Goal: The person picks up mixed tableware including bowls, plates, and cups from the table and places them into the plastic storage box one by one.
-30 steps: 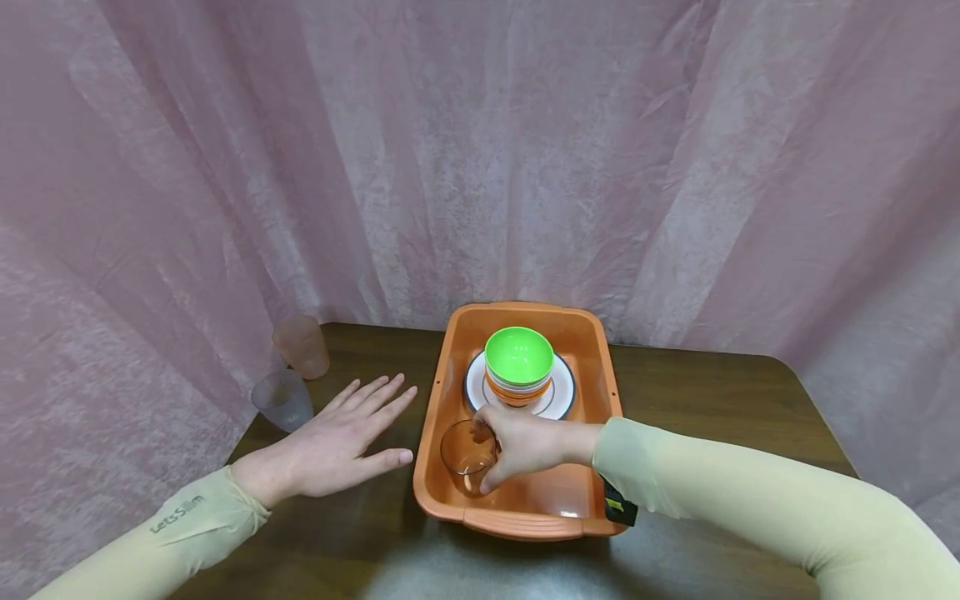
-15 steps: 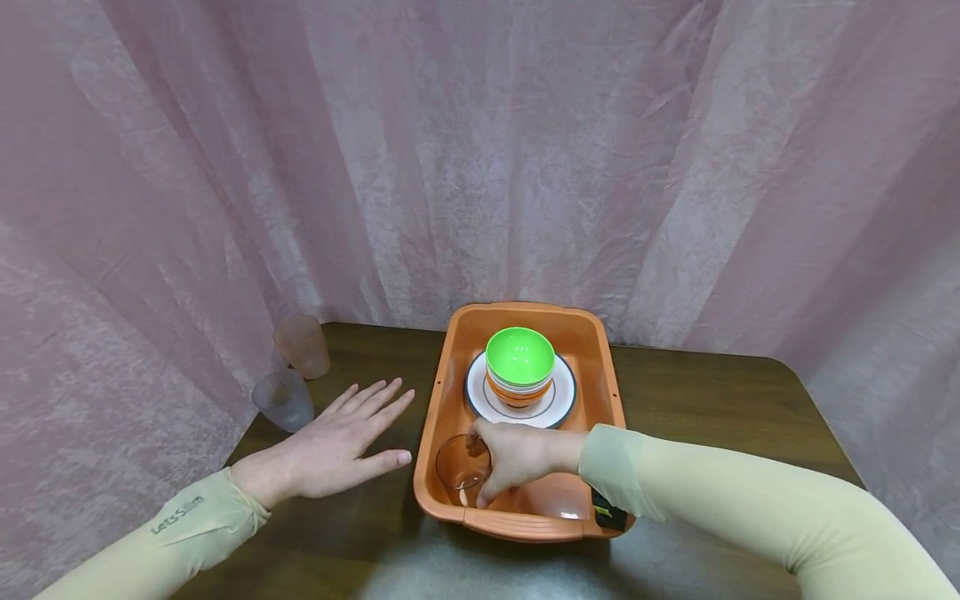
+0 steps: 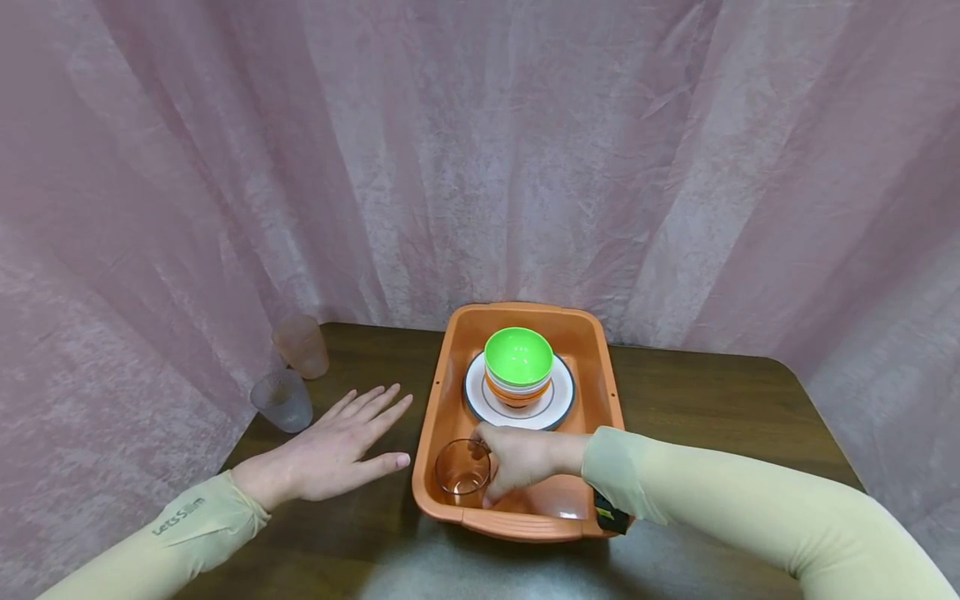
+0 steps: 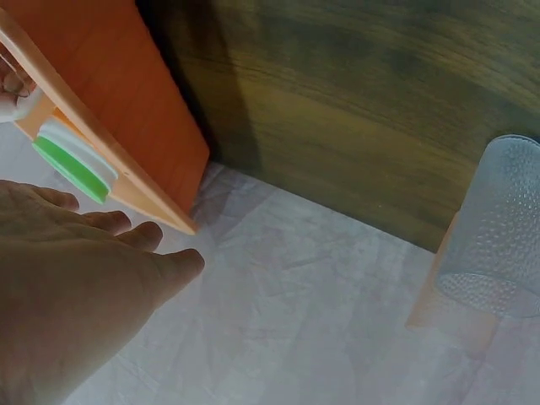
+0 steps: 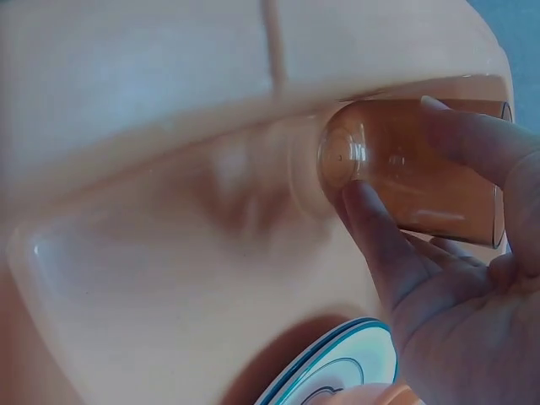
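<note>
In the head view, an orange plastic basin [image 3: 444, 367] stands on the table. My right hand [image 3: 521, 458] reaches into its front left corner and holds a see-through brownish drinking glass [image 5: 422, 164], thumb on one side and fingers on the other. The glass is upright, at or near the basin floor. Behind it a white plate [image 3: 558, 400] with a dark rim bears a stack of bowls, a green bowl [image 3: 519, 357] on top. My left hand [image 3: 337, 446] hovers beside the basin, fingers straight and spread, touching nothing that I can see.
At the table's left edge stand a clear textured tumbler [image 4: 498, 228] and a peach frosted tumbler [image 3: 302, 346]. A pink curtain [image 3: 480, 167] hangs behind the brown wooden table [image 3: 720, 400]. Bare wood shows right of the basin.
My right hand has lowered the glass, moving it slightly left and toward the basin's front left corner; it is nearly still over the last half second. My left hand has barely moved.
</note>
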`<control>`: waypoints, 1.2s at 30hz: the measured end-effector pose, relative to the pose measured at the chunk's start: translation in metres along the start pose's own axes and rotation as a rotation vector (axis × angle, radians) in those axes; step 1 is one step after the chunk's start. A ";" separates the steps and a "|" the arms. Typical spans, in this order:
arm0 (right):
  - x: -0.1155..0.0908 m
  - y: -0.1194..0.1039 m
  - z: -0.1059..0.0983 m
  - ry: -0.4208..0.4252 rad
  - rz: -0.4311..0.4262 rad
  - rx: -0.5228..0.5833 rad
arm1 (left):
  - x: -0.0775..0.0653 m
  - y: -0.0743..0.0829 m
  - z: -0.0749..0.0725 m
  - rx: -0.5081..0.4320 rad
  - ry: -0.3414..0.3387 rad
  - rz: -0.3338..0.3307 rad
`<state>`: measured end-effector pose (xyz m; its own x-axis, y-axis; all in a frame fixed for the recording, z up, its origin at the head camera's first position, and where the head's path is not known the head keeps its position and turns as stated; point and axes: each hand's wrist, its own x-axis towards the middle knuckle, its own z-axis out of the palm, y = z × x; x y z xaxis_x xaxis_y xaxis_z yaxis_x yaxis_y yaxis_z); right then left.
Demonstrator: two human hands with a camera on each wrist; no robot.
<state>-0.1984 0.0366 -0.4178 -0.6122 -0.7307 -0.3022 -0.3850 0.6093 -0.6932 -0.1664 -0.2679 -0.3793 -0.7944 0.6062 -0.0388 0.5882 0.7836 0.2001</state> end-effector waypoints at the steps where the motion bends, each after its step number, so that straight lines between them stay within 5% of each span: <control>1: -0.001 0.000 0.000 -0.002 0.005 0.010 | 0.000 0.000 0.000 -0.002 -0.001 0.001; 13: -0.027 -0.002 -0.018 0.012 0.032 -0.048 | 0.005 0.002 -0.001 0.003 0.010 0.021; 36: -0.122 0.009 -0.050 0.474 -0.056 -0.595 | 0.048 0.041 -0.010 0.104 0.094 0.139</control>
<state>-0.1617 0.1464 -0.3548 -0.7602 -0.6366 0.1297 -0.6492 0.7367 -0.1892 -0.1822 -0.2078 -0.3636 -0.7120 0.6981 0.0751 0.7021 0.7059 0.0943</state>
